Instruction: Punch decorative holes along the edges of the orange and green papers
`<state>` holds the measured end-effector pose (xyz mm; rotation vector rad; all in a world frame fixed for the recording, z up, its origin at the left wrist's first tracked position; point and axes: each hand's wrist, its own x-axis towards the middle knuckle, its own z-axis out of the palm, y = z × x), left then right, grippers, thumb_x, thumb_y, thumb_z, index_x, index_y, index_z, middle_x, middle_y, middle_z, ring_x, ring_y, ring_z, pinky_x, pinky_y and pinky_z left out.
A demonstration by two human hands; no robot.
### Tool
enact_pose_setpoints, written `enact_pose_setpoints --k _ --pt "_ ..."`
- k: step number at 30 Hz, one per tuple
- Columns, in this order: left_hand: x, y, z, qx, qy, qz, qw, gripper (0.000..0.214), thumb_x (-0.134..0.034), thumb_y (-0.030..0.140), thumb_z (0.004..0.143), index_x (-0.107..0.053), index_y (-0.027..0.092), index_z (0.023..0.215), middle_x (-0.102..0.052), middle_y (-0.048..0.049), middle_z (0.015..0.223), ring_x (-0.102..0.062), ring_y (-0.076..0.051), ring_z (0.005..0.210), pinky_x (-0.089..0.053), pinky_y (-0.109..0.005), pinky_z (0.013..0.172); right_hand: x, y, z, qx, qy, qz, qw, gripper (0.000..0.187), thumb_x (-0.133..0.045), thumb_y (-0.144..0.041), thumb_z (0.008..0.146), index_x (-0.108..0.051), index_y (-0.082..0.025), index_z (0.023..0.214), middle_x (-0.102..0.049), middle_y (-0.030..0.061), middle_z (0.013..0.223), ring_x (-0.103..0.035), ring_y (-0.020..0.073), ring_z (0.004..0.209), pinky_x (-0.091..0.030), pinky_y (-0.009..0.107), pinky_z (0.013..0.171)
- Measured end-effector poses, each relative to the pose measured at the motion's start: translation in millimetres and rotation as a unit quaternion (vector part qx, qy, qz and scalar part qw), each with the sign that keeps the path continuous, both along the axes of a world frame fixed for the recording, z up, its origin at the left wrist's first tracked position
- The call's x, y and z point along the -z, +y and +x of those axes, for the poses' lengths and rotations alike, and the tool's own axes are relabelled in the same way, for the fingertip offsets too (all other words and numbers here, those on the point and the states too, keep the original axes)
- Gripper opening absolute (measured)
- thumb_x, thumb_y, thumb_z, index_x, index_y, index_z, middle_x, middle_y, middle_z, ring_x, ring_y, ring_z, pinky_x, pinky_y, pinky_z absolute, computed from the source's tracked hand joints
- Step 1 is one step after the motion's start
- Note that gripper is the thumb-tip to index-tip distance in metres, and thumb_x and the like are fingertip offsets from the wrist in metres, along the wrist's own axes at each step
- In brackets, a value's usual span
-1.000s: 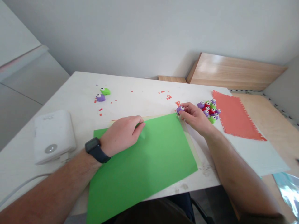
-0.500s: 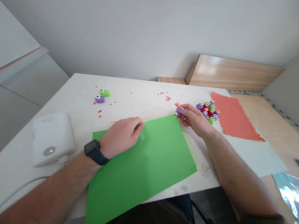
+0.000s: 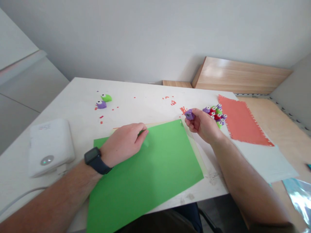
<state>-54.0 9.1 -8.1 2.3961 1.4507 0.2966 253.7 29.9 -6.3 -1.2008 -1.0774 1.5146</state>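
A large green sheet of paper (image 3: 155,174) lies on the white table over a pale yellow sheet (image 3: 198,155). My left hand (image 3: 126,139), with a dark watch at the wrist, rests on the green sheet, thumb and fingers pinching its far edge. Just beyond the sheet's far right corner, my right hand (image 3: 202,124) grips a small purple craft punch (image 3: 189,114). A small pale mark shows near that corner. Several purple, red and green eyed punches (image 3: 215,114) cluster to the right of this hand.
Far left stand a green punch (image 3: 106,97) and a purple punch (image 3: 101,104). Red paper bits (image 3: 173,102) are scattered about. A white box-like device (image 3: 52,145) with a cable sits at left. At right lies a red sheet (image 3: 243,119) with punched edges, over a pale sheet (image 3: 267,161).
My right hand has turned the purple punch, and it now sits slightly farther from the green sheet's corner. My left hand keeps its place on the sheet. The whole view has shifted slightly.
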Motion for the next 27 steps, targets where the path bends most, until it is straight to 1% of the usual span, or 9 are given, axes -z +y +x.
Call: enact_pose_setpoints --k 5,11,15,23,27 --pt "-1.1 0.0 0.2 0.001 0.002 -0.004 1.000 0.027 -0.041 0.036 0.105 -0.063 0.023 0.095 -0.070 -0.0044 0.089 -0.064 -0.023 0.082 -0.044 -0.035 0.075 -8.1 -3.1 -2.8 -0.023 0.025 -0.028 0.999 0.028 -0.056 -0.048 0.092 -0.057 -0.021 0.082 -0.058 0.0009 0.068 -0.039 0.0126 0.051 -0.020 0.027 0.046" --pt "0.0 0.6 0.3 0.003 0.001 -0.004 1.000 0.028 -0.041 0.036 0.104 -0.064 0.022 0.095 -0.070 -0.0047 0.088 -0.064 -0.024 0.081 -0.044 -0.035 0.075 -16.6 -6.0 -7.1 -0.040 0.073 -0.057 0.995 0.021 -0.054 -0.041 0.090 -0.059 -0.021 0.084 -0.056 0.0011 0.066 -0.034 0.0133 0.051 -0.018 0.027 0.045" --pt "-1.1 0.4 0.7 0.002 0.004 -0.007 1.000 0.029 -0.041 0.038 0.104 -0.063 0.022 0.093 -0.070 -0.0046 0.087 -0.064 -0.024 0.080 -0.043 -0.035 0.073 -19.3 -7.0 -8.6 -0.049 0.082 -0.061 0.994 0.021 -0.054 -0.041 0.090 -0.058 -0.021 0.083 -0.056 0.0014 0.066 -0.033 0.0135 0.052 -0.018 0.027 0.044" --pt "-0.3 -0.3 0.0 0.004 0.005 -0.007 1.000 0.030 -0.041 0.038 0.105 -0.063 0.022 0.094 -0.069 -0.0044 0.087 -0.063 -0.024 0.081 -0.042 -0.036 0.075 -20.9 -8.3 -8.8 -0.064 0.083 -0.068 0.992 0.022 -0.054 -0.041 0.089 -0.058 -0.021 0.083 -0.055 0.0012 0.065 -0.032 0.0132 0.051 -0.018 0.027 0.043" --pt "-0.8 0.2 1.2 0.002 0.002 -0.011 1.000 0.030 -0.041 0.039 0.104 -0.063 0.022 0.094 -0.069 -0.0044 0.087 -0.063 -0.024 0.081 -0.043 -0.036 0.074 -18.9 -7.4 -7.9 -0.058 0.077 -0.053 0.994 0.023 -0.054 -0.042 0.091 -0.057 -0.021 0.083 -0.057 0.0012 0.068 -0.036 0.0130 0.052 -0.019 0.027 0.045"
